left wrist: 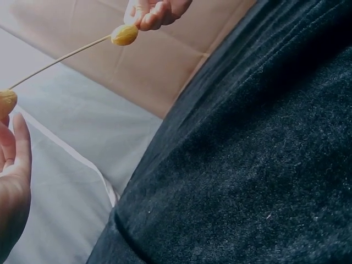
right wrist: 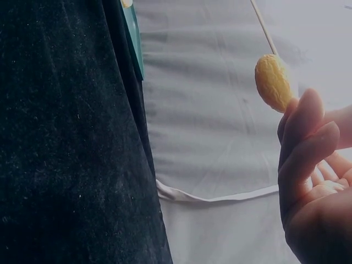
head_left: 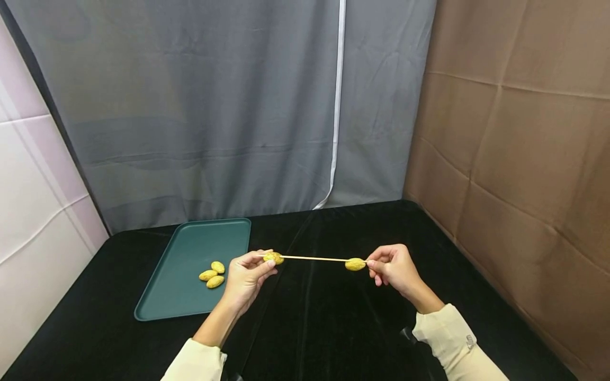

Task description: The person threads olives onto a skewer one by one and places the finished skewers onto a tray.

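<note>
A thin wooden skewer stretches nearly level between both hands, above the black cloth. My left hand pinches a yellow, wrinkled oval piece, like a small potato, at the skewer's left end. At the other end, my right hand pinches the skewer's tip between thumb and fingers. A second yellow oval piece is threaded on the skewer right beside those fingertips; its wrinkled skin shows in the right wrist view. Whether the skewer pierces the left piece, I cannot tell.
On the left of the table lies a dark green tray with three more yellow oval pieces near its right side. Black velvety cloth covers the table. A grey curtain hangs behind, and a brown cloth wall stands at right.
</note>
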The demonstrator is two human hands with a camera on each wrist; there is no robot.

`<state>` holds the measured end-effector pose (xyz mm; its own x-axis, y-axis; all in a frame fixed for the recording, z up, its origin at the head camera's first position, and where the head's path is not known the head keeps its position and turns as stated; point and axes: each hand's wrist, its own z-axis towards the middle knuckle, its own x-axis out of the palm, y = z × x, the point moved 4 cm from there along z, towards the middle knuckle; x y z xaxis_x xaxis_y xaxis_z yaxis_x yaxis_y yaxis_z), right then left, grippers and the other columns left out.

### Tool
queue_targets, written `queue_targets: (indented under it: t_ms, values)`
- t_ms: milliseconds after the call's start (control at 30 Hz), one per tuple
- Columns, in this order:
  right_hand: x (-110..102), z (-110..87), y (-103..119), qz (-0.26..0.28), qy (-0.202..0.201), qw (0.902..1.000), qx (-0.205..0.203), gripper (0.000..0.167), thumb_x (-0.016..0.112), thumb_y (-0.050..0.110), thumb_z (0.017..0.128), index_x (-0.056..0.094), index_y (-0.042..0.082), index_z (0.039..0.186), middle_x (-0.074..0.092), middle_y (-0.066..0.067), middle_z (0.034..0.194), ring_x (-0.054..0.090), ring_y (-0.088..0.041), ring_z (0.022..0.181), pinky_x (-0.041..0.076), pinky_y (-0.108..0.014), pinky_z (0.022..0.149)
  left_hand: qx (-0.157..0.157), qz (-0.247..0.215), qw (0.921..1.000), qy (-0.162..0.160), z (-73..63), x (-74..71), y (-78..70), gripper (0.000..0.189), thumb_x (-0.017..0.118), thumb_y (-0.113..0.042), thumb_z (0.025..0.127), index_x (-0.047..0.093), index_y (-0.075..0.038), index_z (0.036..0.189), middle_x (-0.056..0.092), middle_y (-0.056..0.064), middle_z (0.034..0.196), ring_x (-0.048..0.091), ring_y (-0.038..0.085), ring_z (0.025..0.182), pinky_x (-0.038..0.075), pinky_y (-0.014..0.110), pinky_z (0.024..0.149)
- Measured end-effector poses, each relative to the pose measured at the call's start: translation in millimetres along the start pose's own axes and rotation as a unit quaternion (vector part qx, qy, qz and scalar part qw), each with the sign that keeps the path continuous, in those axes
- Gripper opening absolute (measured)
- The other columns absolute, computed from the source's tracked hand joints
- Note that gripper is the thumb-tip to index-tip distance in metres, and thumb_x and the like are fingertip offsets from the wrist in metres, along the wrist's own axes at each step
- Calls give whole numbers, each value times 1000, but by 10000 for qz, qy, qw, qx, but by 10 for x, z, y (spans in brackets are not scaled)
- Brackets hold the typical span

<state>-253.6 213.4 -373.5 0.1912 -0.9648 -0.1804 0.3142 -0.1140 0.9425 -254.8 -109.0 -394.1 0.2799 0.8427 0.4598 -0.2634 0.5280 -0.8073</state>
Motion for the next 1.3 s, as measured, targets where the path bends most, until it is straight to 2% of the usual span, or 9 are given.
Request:
queue_targets:
  t_ms: [167,367,700,967,1300]
  values:
    - [28,7,12,-4,-30,10000,10,14,62,-12,88,58,-25,87,60,-1,57,55,-7,42,40,-18,39,13,1,10000,46,-3,4,14,34,65,17,85,78,-14,92,72,1,97,70,11,84,58,27,72]
    - [77,2,41,75,-55,9999,43,15,61,-12,88,56,-26,87,60,-1,57,55,-6,42,40,-18,39,-30,106,9999,-76,-8,7,22,31,69,14,84,79,-15,91,72,1,98,69,11,84,58,27,71]
    - [115,15,75,-31,-159,9999,39,9,62,-12,87,60,-21,85,61,-4,57,55,-8,42,39,-19,38,-38,145,9998,-103,-17,28,32,37,63,19,84,78,-14,92,71,2,98,70,11,84,58,27,72]
    - [159,29,79,-30,-158,9998,143,15,63,-12,88,57,-26,90,61,-5,58,55,-9,42,40,-20,39,-10,112,9999,-49,-6,51,28,39,63,20,83,78,-15,92,71,1,97,70,10,85,58,27,71]
    - [203,49,123,-125,-177,9997,88,8,63,-12,88,62,-19,85,61,-8,58,55,-9,41,40,-20,39,-54,179,9998,-61,3,72,33,39,63,19,84,78,-16,91,71,1,97,70,11,85,59,27,71]
